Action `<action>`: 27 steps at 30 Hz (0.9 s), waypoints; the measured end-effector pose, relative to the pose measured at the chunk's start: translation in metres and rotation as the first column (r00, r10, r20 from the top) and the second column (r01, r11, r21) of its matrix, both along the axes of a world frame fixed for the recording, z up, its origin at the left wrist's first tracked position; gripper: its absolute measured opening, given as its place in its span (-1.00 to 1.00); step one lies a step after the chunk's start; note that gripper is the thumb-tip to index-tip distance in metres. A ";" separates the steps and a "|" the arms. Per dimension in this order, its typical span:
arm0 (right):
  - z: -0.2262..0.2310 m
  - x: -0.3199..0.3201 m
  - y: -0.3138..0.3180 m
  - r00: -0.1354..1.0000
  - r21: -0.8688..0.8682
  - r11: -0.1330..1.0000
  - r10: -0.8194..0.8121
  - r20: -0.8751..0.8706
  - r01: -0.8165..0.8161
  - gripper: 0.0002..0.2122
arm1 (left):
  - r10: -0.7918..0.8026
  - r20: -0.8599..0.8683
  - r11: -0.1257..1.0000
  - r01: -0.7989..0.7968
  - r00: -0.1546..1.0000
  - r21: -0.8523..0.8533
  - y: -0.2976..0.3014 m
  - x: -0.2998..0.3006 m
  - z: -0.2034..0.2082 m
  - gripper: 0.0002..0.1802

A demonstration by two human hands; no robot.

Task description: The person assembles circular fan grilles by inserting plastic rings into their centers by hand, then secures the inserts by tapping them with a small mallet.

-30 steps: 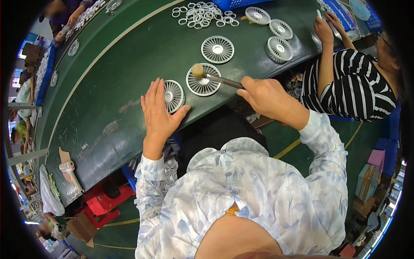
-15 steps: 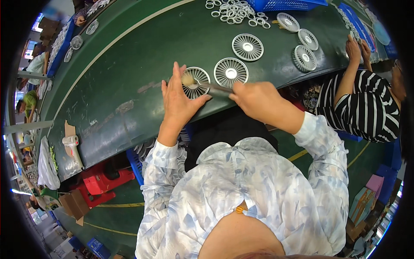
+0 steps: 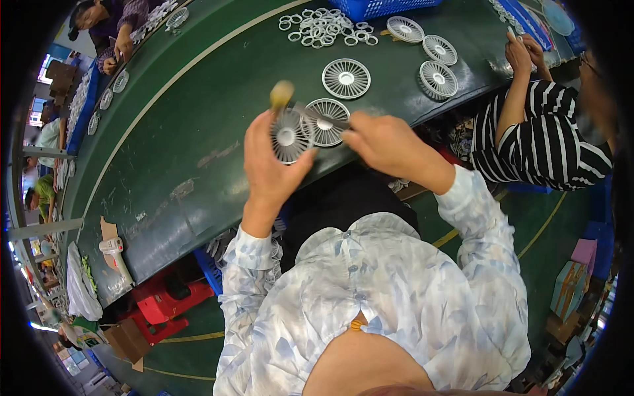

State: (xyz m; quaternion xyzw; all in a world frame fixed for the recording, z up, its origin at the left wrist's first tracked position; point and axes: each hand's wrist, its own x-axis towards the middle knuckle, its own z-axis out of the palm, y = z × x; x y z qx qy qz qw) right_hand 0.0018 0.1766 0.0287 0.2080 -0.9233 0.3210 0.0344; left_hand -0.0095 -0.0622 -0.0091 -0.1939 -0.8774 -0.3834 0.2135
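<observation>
My left hand point(image 3: 271, 162) grips a silvery spoked wheel-shaped disc point(image 3: 288, 136) by its edge, thumb on the near side, tilted up off the table. My right hand point(image 3: 386, 145) is closed around the grey handle of a hammer-like tool. The tool's rounded yellowish head point(image 3: 282, 94) is blurred and stands just above the far edge of the held disc. Behind the handle, another spoked disc point(image 3: 328, 134) lies flat on the green table and is partly covered. A further spoked disc point(image 3: 346, 78) lies beyond it.
Several white rings point(image 3: 320, 28) are heaped at the back beside a blue basket point(image 3: 376, 9). More spoked discs point(image 3: 438, 80) lie to the right. A tape dispenser point(image 3: 113, 251) rests on the left. A co-worker in stripes point(image 3: 548, 138) sits on the right.
The tool's head has risen off the disc and moved away from me. My left hand has lifted and tilted the disc, which was flat on the table. The view has shifted slightly.
</observation>
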 end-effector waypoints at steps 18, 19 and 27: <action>-0.015 0.014 0.161 0.851 -0.363 0.783 -0.522 0.058 0.505 -0.74 | -0.185 -0.006 0.957 0.178 0.983 -0.228 0.117 -0.098 -0.006 -0.44; -0.016 0.018 0.170 0.831 -0.345 0.771 -0.553 0.055 0.535 -0.72 | -0.261 -0.010 0.945 0.253 0.965 -0.206 0.122 -0.086 -0.001 -0.45; -0.021 0.024 0.194 0.823 -0.304 0.783 -0.568 0.009 0.543 -0.71 | -0.730 0.166 0.576 0.727 0.663 -0.372 0.184 -0.018 0.022 -0.38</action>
